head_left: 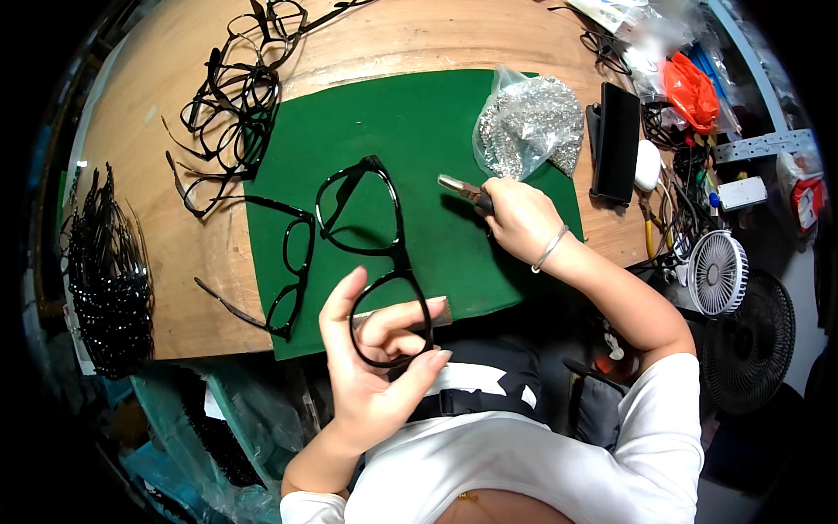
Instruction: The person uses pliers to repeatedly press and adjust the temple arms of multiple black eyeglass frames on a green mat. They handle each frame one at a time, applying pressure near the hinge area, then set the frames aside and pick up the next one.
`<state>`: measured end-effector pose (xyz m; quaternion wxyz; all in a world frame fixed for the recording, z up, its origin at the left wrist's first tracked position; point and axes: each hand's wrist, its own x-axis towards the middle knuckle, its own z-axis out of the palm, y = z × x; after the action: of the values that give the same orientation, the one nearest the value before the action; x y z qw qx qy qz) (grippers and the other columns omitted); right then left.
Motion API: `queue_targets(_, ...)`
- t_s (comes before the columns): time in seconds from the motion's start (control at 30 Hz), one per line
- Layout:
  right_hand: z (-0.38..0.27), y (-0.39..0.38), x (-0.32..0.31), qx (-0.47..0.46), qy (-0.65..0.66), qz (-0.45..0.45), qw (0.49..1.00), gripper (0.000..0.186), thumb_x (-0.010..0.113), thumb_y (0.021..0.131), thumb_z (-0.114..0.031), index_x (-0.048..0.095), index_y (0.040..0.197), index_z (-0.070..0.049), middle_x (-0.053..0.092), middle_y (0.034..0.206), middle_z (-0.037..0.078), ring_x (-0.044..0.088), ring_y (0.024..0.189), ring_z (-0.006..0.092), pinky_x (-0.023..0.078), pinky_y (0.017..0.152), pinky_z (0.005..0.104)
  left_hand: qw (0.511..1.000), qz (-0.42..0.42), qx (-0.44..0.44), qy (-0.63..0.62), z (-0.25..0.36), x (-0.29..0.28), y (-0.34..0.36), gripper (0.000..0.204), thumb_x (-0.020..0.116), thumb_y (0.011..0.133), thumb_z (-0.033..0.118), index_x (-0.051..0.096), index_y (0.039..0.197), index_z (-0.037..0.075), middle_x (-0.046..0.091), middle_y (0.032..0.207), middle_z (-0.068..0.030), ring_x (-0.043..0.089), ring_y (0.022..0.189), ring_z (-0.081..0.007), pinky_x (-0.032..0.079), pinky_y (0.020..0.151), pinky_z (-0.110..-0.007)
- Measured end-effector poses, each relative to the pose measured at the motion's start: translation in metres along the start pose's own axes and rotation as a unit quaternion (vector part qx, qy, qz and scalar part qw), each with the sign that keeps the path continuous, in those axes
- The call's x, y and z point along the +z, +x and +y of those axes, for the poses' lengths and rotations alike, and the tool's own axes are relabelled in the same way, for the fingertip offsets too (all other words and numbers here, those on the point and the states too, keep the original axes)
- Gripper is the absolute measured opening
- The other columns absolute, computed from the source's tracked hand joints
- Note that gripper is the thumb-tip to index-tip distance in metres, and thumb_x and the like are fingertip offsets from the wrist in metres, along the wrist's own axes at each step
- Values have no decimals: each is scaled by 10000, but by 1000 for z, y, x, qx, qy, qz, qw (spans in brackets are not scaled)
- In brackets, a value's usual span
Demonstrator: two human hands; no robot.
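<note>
My left hand (358, 393) is closed on a black eyeglass frame (401, 255), its fingers around the nearer lens rim. The frame is raised over a green mat (419, 113), with the far rim pointing away from me and one temple arm folded behind it. My right hand (526, 218) grips a pair of pliers (461, 187), jaws pointing left, at the mat's right part. Between the pliers and the frame there is a gap. Beyond my right hand sits a clear plastic bag (528, 122) of small silvery metal pieces. Another black eyeglass frame (301, 279) lies along the mat's left edge.
Several black eyeglass frames (234, 122) are heaped at the far left of the wooden table (209, 306). A dense stack of black frame parts (109, 297) stands at the left edge. On the right are a black phone-like slab (615, 144), cables, a small white fan (717, 273) and a red bag (691, 92).
</note>
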<state>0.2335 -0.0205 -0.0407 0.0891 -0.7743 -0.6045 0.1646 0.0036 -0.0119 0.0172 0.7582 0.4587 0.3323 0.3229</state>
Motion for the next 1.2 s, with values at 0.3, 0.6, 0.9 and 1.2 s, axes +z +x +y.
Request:
queue_targets(0.3, -62, -71, -38, -31, 484, 16, 874, 118, 611, 769, -66, 521, 816, -5, 526, 677, 64, 501, 595, 110, 414, 546, 241, 967, -55, 163, 189, -15, 17, 19, 862, 607, 697, -91, 24, 1323, 13, 466, 1174, -189, 560, 804, -147, 479, 743, -247)
queue_targets(0.6, -57, -64, -43, 132, 672, -173, 708, 212, 600, 822, -209, 492, 830, -27, 517, 747, -15, 458, 701, 35, 378, 608, 190, 947, -45, 180, 262, -20, 23, 19, 837, 582, 710, -104, 30, 1323, 36, 470, 1188, -170, 538, 884, -157, 487, 786, -255)
queue_targets(0.9, -67, -60, -73, 52, 705, -263, 656, 270, 562, 842, -191, 508, 1022, 3, 528, 888, 8, 461, 801, 56, 395, 747, 219, 992, -123, -3, 29, 15, 16, 20, 826, 575, 733, -90, 4, 1315, 38, 482, 1175, -179, 530, 987, -193, 489, 801, -300)
queue_targets(1.2, -51, -72, -81, -37, 389, -408, 825, 361, 486, 864, -339, 512, 944, 13, 561, 720, 124, 569, 663, 209, 450, 623, 310, 989, -145, 2, 12, 15, -1, 14, 821, 571, 737, -95, -5, 1311, 20, 453, 1203, -230, 574, 838, -126, 457, 783, -241)
